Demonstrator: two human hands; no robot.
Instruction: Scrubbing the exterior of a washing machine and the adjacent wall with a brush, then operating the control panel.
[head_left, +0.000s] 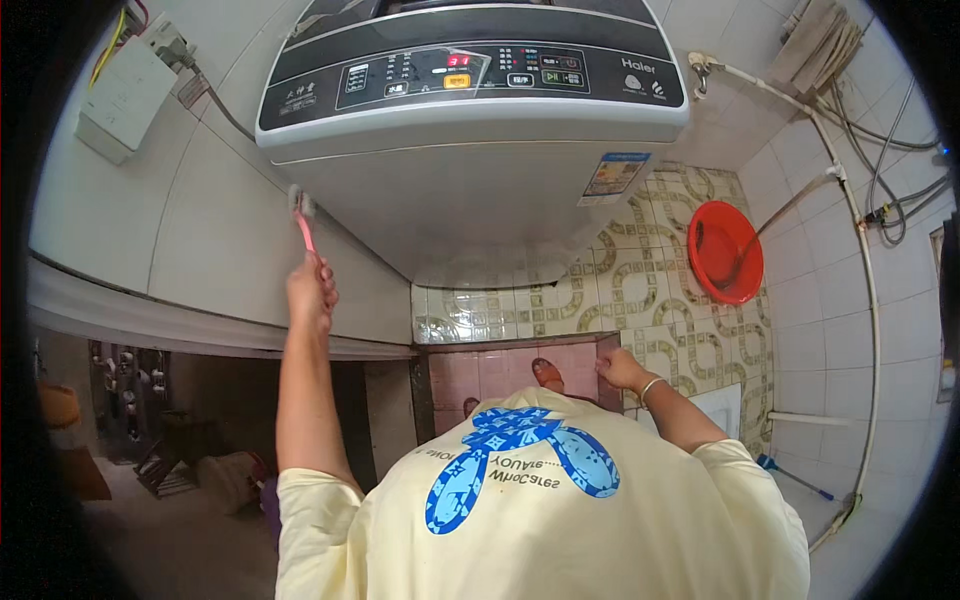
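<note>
My left hand (311, 289) grips the pink handle of a brush (304, 214), whose pale bristle head points away from me. The brush head is at the white tiled wall (232, 217), near the left front corner of a Haier washing machine (465, 195); whether it touches the wall I cannot tell. Lights glow on the washer's control panel (465, 71). Down by my right side, my right hand (624, 370) is loosely curled, with a bracelet on the wrist. Nothing shows in it, though its palm is hidden.
A red basin (725, 251) sits on the patterned tile floor (675, 300), a hose (787, 199) running into it. Pipes (862, 247) line the right wall. At upper left hangs a white electrical box (127, 101) with a plugged-in cord. A raised sill (607, 375) edges the pink floor underfoot.
</note>
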